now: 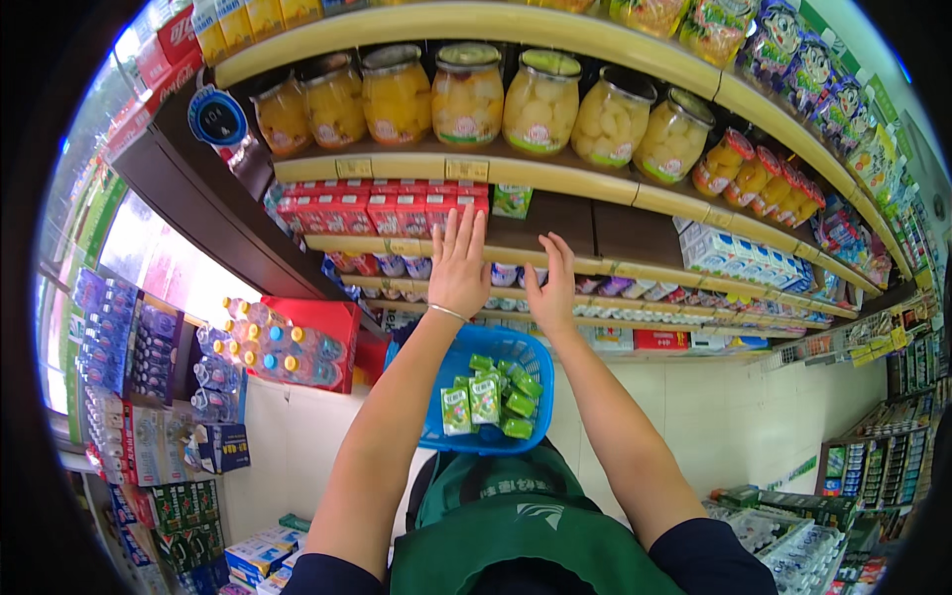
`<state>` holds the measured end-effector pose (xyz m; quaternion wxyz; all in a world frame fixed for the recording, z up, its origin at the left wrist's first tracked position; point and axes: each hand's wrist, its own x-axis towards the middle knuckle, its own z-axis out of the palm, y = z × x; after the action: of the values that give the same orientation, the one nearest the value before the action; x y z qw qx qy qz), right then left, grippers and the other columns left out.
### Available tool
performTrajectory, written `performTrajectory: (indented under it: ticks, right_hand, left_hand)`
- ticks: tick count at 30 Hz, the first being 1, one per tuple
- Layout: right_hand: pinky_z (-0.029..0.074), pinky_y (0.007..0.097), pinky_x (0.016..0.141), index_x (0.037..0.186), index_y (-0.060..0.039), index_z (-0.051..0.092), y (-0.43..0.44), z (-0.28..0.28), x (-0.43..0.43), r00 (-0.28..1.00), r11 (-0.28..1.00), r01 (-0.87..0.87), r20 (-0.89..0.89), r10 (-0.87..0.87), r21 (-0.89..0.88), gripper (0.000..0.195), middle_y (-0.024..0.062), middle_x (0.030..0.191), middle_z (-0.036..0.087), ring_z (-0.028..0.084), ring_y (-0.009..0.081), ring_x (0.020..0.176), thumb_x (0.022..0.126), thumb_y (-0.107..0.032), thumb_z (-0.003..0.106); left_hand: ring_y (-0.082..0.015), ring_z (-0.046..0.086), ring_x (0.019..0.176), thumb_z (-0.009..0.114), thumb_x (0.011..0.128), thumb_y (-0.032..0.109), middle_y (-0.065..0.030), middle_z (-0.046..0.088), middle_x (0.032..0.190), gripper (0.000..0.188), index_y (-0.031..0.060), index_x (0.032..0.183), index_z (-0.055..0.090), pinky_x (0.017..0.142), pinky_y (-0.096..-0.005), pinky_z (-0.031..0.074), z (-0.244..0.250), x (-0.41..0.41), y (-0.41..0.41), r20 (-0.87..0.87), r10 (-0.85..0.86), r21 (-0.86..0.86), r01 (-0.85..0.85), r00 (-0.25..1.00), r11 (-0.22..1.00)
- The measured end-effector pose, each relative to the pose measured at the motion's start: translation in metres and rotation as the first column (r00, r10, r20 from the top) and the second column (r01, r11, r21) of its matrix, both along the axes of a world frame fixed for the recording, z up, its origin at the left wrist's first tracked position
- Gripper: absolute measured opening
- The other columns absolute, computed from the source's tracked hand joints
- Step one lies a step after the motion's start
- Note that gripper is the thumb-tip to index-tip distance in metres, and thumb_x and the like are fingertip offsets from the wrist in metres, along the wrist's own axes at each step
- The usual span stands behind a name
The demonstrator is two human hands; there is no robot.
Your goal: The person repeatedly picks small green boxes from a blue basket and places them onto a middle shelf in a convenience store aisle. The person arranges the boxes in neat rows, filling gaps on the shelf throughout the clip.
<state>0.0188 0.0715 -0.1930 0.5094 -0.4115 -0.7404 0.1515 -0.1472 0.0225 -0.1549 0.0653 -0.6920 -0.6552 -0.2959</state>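
Observation:
My left hand (460, 271) reaches up to a shelf with its fingers stretched out. Its fingertips overlap the right end of a block of red drink cartons (387, 210); whether they touch is not plain. My right hand (550, 286) is at the same shelf's front edge, fingers bent and apart, holding nothing. A green drink carton (512, 201) stands upright just right of the red ones, above and between my hands. Below my hands, against my green apron (520, 543), is a blue plastic basket (545, 372) with several green cartons (486, 398) in it.
Glass jars of fruit (467, 93) line the shelf above. Blue-and-white cartons (744, 256) stand further right on the carton shelf. Bottles with yellow and blue caps (275, 342) fill a red display at left. Stacked bottle packs (796, 550) stand behind me at right.

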Motion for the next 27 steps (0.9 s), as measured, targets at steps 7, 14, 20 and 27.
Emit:
performTrajectory:
  ticks: [7,14,20,27]
  right_hand:
    - [0.05,0.0392,0.085,0.116,-0.0011,0.059,-0.101,-0.147,0.05,0.958,0.836,-0.051,0.209,0.195,-0.546,0.036,0.0182,0.114,0.061,0.061,0.0331,0.104,0.085,-0.017,0.069]
    - [0.052,0.0389,0.078,0.106,-0.0014,0.063,-0.17,-0.23,0.043,0.952,0.461,0.074,0.2,0.232,-0.884,0.036,0.0178,0.102,0.064,0.065,0.0324,0.091,0.084,-0.028,0.072]
    - [0.049,0.0461,0.087,0.108,0.0025,0.058,-0.185,-0.253,0.006,0.914,0.638,0.173,0.364,0.18,-0.75,0.043,0.0246,0.117,0.055,0.059,0.0401,0.102,0.078,-0.025,0.075]
    - [0.051,0.0484,0.084,0.109,0.0033,0.056,-0.198,-0.231,-0.018,0.961,0.466,0.262,0.271,-0.048,-0.845,0.045,0.0247,0.103,0.063,0.062,0.0436,0.096,0.072,-0.015,0.075]
  left_hand:
    - [-0.0436,0.027,0.141,0.064,0.083,0.01,-0.0251,0.029,0.152,0.077,-0.0043,0.148,0.025,0.116,-0.0489,0.024,-0.165,0.014,-0.125,0.439,0.092,-0.179,-0.014,0.894,0.984]
    - [-0.0336,0.049,0.128,0.068,0.088,0.023,-0.0226,0.05,0.139,0.065,-0.0002,0.142,0.041,0.104,-0.0374,0.041,-0.271,0.042,-0.209,0.722,0.483,-0.609,0.124,0.496,0.784]
    - [-0.0311,0.034,0.142,0.064,0.093,0.031,-0.0219,0.034,0.153,0.072,-0.0023,0.148,0.032,0.113,-0.0341,0.03,-0.25,0.052,-0.205,0.758,0.563,-0.647,0.271,0.329,0.713]
    - [-0.0317,0.025,0.146,0.063,0.092,0.034,-0.0225,0.026,0.156,0.073,-0.0028,0.148,0.032,0.117,-0.0348,0.024,-0.268,0.047,-0.21,0.767,0.518,-0.624,0.248,0.379,0.741]
